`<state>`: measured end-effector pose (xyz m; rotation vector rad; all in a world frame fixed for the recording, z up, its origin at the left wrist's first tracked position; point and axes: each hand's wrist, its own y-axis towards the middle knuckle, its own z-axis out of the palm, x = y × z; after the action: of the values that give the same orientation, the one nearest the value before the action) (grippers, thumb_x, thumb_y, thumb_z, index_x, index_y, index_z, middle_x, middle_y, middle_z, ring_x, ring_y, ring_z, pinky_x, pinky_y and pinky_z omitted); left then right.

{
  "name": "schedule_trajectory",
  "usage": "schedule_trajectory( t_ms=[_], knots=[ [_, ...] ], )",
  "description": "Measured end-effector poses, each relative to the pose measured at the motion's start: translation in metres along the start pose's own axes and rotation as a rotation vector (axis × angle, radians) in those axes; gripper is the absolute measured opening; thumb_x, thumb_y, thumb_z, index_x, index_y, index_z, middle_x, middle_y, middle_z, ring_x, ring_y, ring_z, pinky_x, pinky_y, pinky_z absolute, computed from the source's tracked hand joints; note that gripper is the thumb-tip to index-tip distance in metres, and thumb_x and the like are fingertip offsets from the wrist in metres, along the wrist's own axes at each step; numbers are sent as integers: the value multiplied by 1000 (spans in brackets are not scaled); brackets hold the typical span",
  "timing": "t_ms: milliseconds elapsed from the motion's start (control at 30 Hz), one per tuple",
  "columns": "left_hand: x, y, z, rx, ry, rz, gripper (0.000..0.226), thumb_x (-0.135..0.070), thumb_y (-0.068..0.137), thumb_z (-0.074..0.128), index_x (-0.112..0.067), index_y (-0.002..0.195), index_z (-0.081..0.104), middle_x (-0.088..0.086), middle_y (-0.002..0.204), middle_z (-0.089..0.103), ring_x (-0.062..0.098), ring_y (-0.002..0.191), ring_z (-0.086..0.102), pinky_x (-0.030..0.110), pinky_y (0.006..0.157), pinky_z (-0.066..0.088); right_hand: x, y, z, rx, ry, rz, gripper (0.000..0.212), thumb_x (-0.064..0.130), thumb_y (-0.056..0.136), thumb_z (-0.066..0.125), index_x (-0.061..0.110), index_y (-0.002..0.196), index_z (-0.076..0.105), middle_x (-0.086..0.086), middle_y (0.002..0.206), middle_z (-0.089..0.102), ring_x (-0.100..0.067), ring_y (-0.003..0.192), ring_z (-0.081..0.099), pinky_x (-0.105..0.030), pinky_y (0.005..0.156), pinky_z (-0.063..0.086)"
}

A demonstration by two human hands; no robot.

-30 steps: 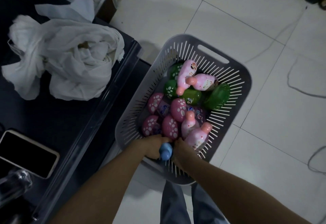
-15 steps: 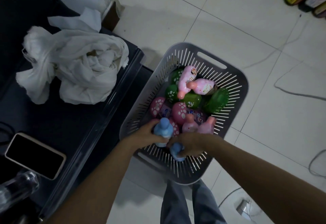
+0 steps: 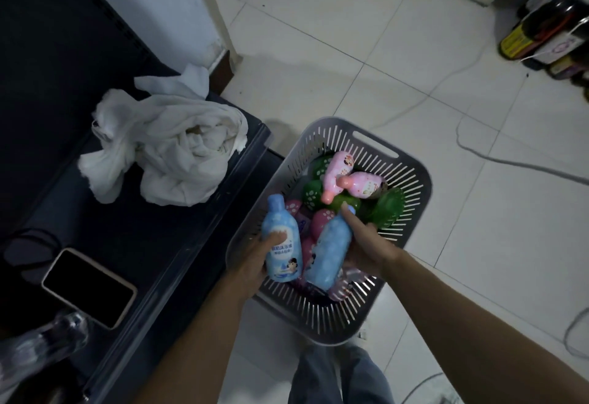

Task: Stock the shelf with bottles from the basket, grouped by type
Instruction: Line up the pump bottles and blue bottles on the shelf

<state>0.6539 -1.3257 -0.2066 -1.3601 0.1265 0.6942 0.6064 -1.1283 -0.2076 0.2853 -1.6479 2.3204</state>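
Note:
A grey slotted basket [image 3: 411, 187] stands on the floor tiles, holding pink bottles [image 3: 338, 174], green paw-print bottles [image 3: 387, 209] and dark pink paw-print bottles [image 3: 320, 219]. My left hand [image 3: 255, 257] grips a light blue bottle [image 3: 282, 244] upright above the basket's left rim. My right hand [image 3: 366, 247] holds a second light blue bottle [image 3: 330, 250], tilted, over the basket's near half. The dark shelf [image 3: 134, 244] lies to the left.
On the shelf lie a crumpled white cloth [image 3: 169, 155], a phone [image 3: 89, 287] face up and a clear plastic bottle [image 3: 38, 349] at the near left. Dark bottles [image 3: 548, 31] stand at the far right. Cables [image 3: 510, 164] run across the tiles. My legs are below the basket.
Both hands have risen out of the basket, each with a blue bottle that was low in the near end before. The view has shifted back and up.

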Motion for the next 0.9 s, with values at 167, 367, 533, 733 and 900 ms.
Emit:
schedule_trajectory(
  t_ms=[167, 367, 533, 733, 900],
  knots=[
    [-14, -41, 16, -7, -72, 43, 52, -22, 55, 82, -11, 102, 62, 7, 77, 73, 19, 69, 70, 31, 60, 56, 13, -37, 21, 33, 22, -29, 43, 44, 72, 61, 9, 99, 60, -8, 79, 69, -23, 78, 63, -37, 77, 51],
    [-41, -119, 40, -189, -27, 173, 37, -10, 78, 71, -4, 113, 61, 20, 103, 68, 31, 90, 67, 34, 73, 57, 31, -107, 48, 38, 40, -59, 56, 51, 65, 65, 4, 96, 62, -15, 78, 66, -27, 70, 64, -37, 66, 54],
    [-61, -202, 56, -223, -129, 296, 46, -20, 64, 84, -11, 104, 64, 15, 93, 72, 30, 88, 69, 41, 82, 54, 50, -176, 73, 151, 33, -129, 46, 48, 79, 57, 4, 89, 62, -16, 70, 63, -26, 58, 63, -32, 57, 55],
    [-84, -300, 55, -332, -248, 412, 68, -36, 43, 90, -7, 98, 64, 16, 97, 69, 31, 89, 67, 42, 82, 54, 67, -268, 122, 383, -182, -168, 54, 30, 40, 93, 2, 81, 72, -18, 71, 67, -28, 61, 65, -35, 63, 52],
    [-92, -379, 33, -443, -303, 602, 19, -4, 71, 76, -8, 86, 64, 7, 71, 71, 23, 65, 67, 30, 57, 54, 68, -336, 189, 476, -327, -301, 70, 27, 48, 88, -1, 107, 60, -19, 77, 69, -29, 66, 68, -38, 63, 54]
  ],
)
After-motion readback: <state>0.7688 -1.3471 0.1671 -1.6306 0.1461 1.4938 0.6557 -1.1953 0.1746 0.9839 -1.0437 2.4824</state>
